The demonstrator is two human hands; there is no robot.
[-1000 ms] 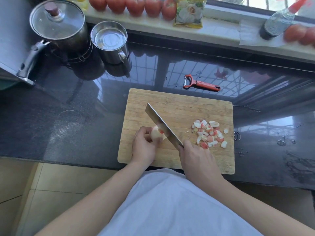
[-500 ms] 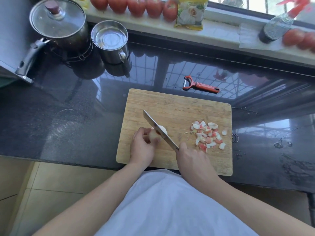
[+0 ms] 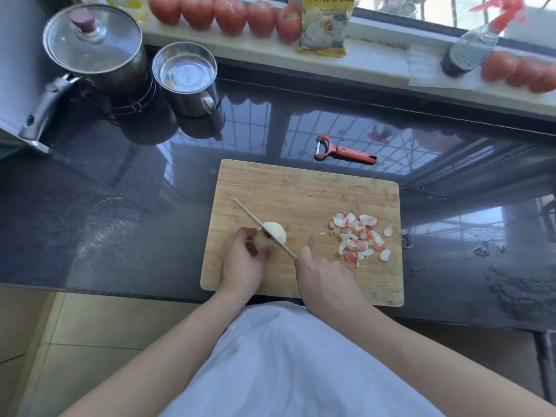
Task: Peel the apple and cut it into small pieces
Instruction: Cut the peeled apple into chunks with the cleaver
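Left hand point(image 3: 243, 266) gripped the apple point(image 3: 272, 236) on the board point(image 3: 307, 188); right hand point(image 3: 323, 275) clutched the knife point(image 3: 258, 223) (blade sunk into the fruit), cut pieces point(image 3: 359, 237) nearby

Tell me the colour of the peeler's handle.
Red-orange, with a black tip; the peeler shows clearly in the head view, lying on the counter.

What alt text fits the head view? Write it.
A knife gripped by the right hand slices an apple chunk held by the left hand on a cutting board, beside cut pieces.
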